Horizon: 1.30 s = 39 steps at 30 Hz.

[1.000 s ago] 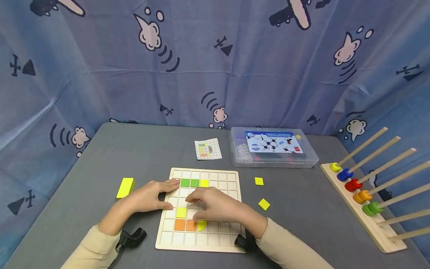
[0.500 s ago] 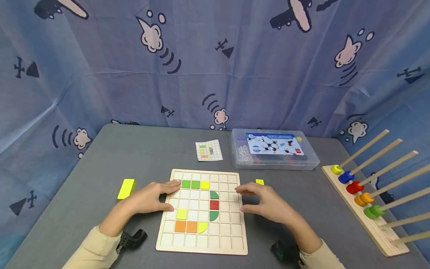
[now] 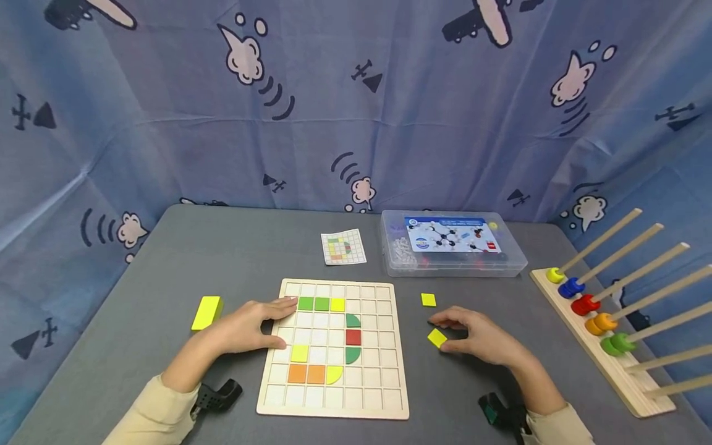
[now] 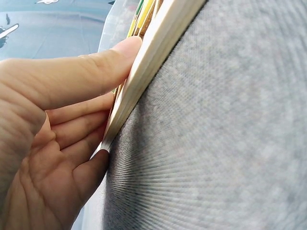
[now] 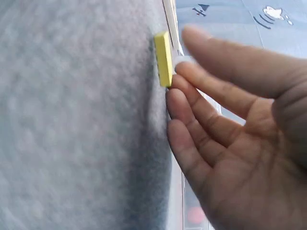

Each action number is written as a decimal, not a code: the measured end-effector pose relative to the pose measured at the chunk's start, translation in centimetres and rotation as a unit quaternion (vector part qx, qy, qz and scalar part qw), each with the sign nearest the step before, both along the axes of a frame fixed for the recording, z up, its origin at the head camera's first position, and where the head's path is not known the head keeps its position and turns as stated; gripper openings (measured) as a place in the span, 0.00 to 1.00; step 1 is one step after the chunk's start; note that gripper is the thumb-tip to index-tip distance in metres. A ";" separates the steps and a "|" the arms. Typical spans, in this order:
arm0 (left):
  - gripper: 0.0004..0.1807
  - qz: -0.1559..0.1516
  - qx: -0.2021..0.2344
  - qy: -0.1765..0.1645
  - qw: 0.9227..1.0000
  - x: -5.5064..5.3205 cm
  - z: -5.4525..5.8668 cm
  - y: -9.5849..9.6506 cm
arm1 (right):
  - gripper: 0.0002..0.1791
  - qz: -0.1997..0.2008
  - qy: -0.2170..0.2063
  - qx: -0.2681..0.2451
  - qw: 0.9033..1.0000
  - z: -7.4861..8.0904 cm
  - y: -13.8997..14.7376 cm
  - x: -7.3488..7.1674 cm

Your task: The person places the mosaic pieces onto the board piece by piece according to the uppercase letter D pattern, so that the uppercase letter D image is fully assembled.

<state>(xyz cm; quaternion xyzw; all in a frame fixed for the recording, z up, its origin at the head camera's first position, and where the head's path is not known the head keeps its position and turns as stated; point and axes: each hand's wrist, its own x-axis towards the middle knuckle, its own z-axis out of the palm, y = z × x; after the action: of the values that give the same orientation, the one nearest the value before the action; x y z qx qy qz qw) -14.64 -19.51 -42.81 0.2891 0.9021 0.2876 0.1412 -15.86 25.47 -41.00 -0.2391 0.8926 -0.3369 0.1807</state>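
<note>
A wooden grid board (image 3: pixel 384 395) lies on the table, holding green, yellow, orange and red tiles in its cells. My left hand (image 3: pixel 253 324) rests on the board's left edge; in the left wrist view the thumb (image 4: pixel 108 64) touches the rim and the fingers lie along it. To the right of the board, my right hand (image 3: pixel 481 337) is at a yellow square tile (image 3: pixel 437 338), thumb and fingers spread on either side of it. The right wrist view has the fingertips beside this tile (image 5: pixel 163 60) and the thumb apart from it. A second yellow square tile (image 3: pixel 428 300) lies farther back.
A yellow block (image 3: pixel 207 313) lies left of the left hand. Behind the board are a printed pattern card (image 3: pixel 343 247) and a clear plastic case (image 3: pixel 453 244). A wooden peg stand (image 3: pixel 606 346) with coloured beads is at the right.
My right hand has moved from over the board to the right, down to the nearer yellow square tile. The board's middle tiles came into sight. The left hand has stayed at the edge.
</note>
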 end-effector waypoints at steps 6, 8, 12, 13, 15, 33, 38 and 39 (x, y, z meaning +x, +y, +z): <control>0.39 -0.002 0.003 0.007 1.000 0.0 0.2 -0.1 | 0.18 0.023 -0.002 -0.038 0.999 -1.1 0.6 -0.3; 0.39 0.000 0.002 0.004 1.000 0.0 0.3 -0.1 | 0.16 0.027 0.009 -0.042 0.999 -1.3 0.5 -0.3; 0.39 0.006 -0.003 -0.005 1.000 0.0 0.3 -0.2 | 0.14 0.018 0.026 -0.033 0.999 -1.4 0.2 -0.4; 0.39 0.007 -0.004 -0.006 1.000 0.0 0.3 -0.2 | 0.13 0.011 0.027 -0.028 0.999 -1.4 0.1 -0.4; 0.39 0.009 -0.004 -0.008 1.000 0.0 0.2 -0.3 | 0.13 -0.002 0.031 -0.017 0.999 -1.4 -0.2 -0.4; 0.39 0.006 -0.002 -0.008 1.000 0.0 0.2 0.0 | 0.14 -0.053 0.067 -0.032 0.996 0.3 -3.8 0.6; 0.39 0.004 -0.003 -0.005 1.000 0.0 0.0 0.0 | 0.14 -0.019 0.081 -0.055 0.995 0.7 -6.8 0.7; 0.40 0.003 -0.003 -0.005 1.000 0.0 -0.1 0.0 | 0.14 -0.009 0.082 -0.058 0.995 0.8 -7.4 0.7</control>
<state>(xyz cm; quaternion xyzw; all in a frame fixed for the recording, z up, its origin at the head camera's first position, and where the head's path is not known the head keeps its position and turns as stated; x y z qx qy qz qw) -14.68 -19.56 -42.89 0.2849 0.9029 0.2871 0.1456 -15.14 18.04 -40.20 -0.2676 0.8857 -0.3686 0.0895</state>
